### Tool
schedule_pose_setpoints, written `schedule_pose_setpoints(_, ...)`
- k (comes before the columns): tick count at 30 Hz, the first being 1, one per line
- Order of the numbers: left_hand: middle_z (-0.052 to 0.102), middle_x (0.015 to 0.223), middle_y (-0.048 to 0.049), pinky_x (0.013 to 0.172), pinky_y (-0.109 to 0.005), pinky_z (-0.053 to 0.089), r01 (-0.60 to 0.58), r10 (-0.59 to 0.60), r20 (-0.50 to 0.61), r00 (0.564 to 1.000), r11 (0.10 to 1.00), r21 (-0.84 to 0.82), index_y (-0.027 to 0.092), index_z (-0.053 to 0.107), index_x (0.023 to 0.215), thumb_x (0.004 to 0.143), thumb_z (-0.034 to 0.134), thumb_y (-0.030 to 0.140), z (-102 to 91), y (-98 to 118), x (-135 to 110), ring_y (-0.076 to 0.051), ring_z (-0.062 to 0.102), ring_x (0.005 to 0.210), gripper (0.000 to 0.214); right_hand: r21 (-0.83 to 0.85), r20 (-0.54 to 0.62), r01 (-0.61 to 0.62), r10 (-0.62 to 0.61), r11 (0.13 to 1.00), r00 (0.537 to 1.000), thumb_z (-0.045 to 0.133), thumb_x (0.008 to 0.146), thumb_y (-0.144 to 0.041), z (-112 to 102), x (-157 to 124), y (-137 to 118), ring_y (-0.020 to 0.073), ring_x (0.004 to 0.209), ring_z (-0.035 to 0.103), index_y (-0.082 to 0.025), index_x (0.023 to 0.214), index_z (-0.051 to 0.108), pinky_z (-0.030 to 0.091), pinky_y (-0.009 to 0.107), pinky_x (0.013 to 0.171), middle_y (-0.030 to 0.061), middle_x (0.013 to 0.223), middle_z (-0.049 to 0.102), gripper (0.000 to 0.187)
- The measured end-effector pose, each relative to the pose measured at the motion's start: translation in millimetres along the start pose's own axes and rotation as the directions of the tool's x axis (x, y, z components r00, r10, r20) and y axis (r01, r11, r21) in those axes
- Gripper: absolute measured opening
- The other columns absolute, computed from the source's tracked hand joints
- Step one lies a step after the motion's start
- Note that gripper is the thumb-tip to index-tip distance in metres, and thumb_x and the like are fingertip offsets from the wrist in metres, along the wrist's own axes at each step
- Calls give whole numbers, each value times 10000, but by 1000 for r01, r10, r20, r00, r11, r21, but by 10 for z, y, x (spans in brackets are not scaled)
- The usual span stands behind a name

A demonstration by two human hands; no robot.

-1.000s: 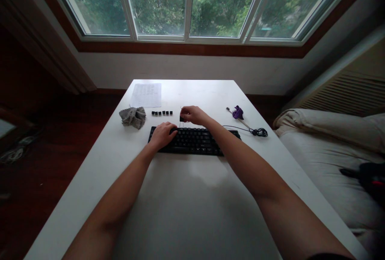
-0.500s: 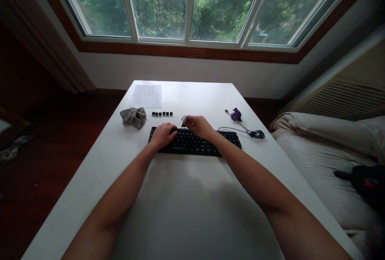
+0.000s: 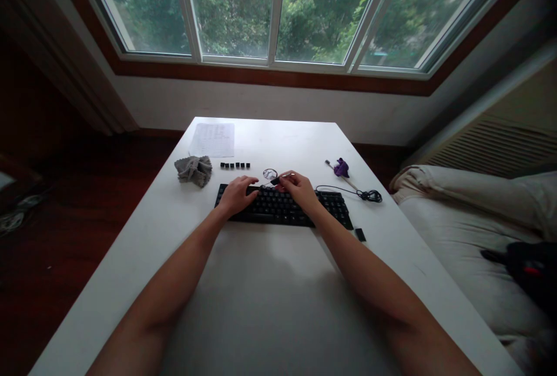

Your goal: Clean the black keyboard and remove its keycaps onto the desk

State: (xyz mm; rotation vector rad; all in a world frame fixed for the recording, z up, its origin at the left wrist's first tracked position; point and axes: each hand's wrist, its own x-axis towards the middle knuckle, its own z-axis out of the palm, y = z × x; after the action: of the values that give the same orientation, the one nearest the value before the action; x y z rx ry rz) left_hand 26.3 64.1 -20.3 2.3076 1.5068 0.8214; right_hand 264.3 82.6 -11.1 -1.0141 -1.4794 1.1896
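Observation:
A black keyboard [image 3: 278,213] lies across the middle of the white table. My left hand [image 3: 237,195] rests on its left part, fingers apart and holding nothing. Over the keyboard's back edge, my right hand [image 3: 299,187] pinches a small black piece [image 3: 275,181]. A thin wire loop [image 3: 270,173] shows just beyond those fingertips and seems joined to the piece; it is too small to be sure. Behind my left hand stands a short row of black keycaps [image 3: 235,165]. Another black piece [image 3: 360,235] lies off the keyboard's right front corner.
A crumpled grey cloth [image 3: 194,170] is on the left, with a printed sheet [image 3: 212,139] behind it. On the right are a brush with a purple cloth [image 3: 342,167] and a coiled cable [image 3: 371,195]. A window [image 3: 278,22] is beyond the table [image 3: 270,138].
My right hand has drawn a little to the right with the black piece. My left fingers have spread slightly. The black piece at the right corner has come into view beside my forearm.

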Motion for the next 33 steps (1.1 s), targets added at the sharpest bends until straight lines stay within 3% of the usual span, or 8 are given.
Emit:
schedule_pose_setpoints(4, 716, 1149, -30, 1000, -356, 499, -53, 53, -2, 999, 975, -217, 252, 673, 1180, 865, 605, 189, -15, 78, 32, -202, 653, 1071, 328, 22, 13, 29, -30, 999, 999, 719, 821, -532, 32, -72, -98, 196, 775, 741, -184, 970, 675, 597, 315, 725, 35, 779, 738, 381)
schedule_pose_setpoints(9, 751, 1074, -15, 912, -313, 532, -11, 31, 46, 998, 924, -382, 237, 690, 1165, 861, 556, 155, -41, 184, 52, -174, 690, 973, 343, 67, 0, 33, -33, 997, 999, 727, 818, -518, 60, -131, -187, 195, 766, 741, -192, 956, 665, 604, 330, 731, 24, 790, 738, 360)
schedule_pose_setpoints(18, 756, 961, -14, 837, -301, 523, 16, 26, 90, 996, 899, -437, 238, 718, 1111, 910, 553, 296, -66, 274, 55, -185, 687, 890, 266, 53, -31, 29, -27, 998, 999, 710, 835, -518, 37, -191, -243, 205, 755, 739, -194, 973, 659, 603, 346, 740, 32, 788, 750, 356)
schedule_pose_setpoints(23, 756, 912, -2, 827, -289, 504, 86, -47, 111, 993, 921, -380, 243, 713, 1109, 923, 524, 298, -35, 301, 59, -180, 679, 853, 271, -56, 5, 82, -82, 995, 997, 694, 860, -481, 42, -251, -276, 208, 761, 734, -190, 991, 679, 590, 346, 745, 35, 771, 750, 319)
schedule_pose_setpoints(29, 705, 764, 8, 694, -267, 456, 99, -54, 151, 987, 946, -309, 238, 718, 1056, 939, 475, 309, -58, 347, 37, -157, 625, 699, 278, -90, 25, 92, -90, 992, 996, 686, 876, -460, 53, -289, -269, 221, 771, 742, -201, 997, 678, 592, 359, 762, 34, 755, 745, 287)
schedule_pose_setpoints(33, 685, 733, 7, 665, -263, 448, 141, -75, 184, 980, 914, -381, 228, 696, 1046, 944, 483, 365, -22, 323, 44, -149, 603, 665, 274, -86, 34, 86, -84, 993, 996, 684, 875, -479, 50, -295, -271, 225, 765, 740, -200, 1000, 672, 593, 372, 771, 44, 777, 755, 306)
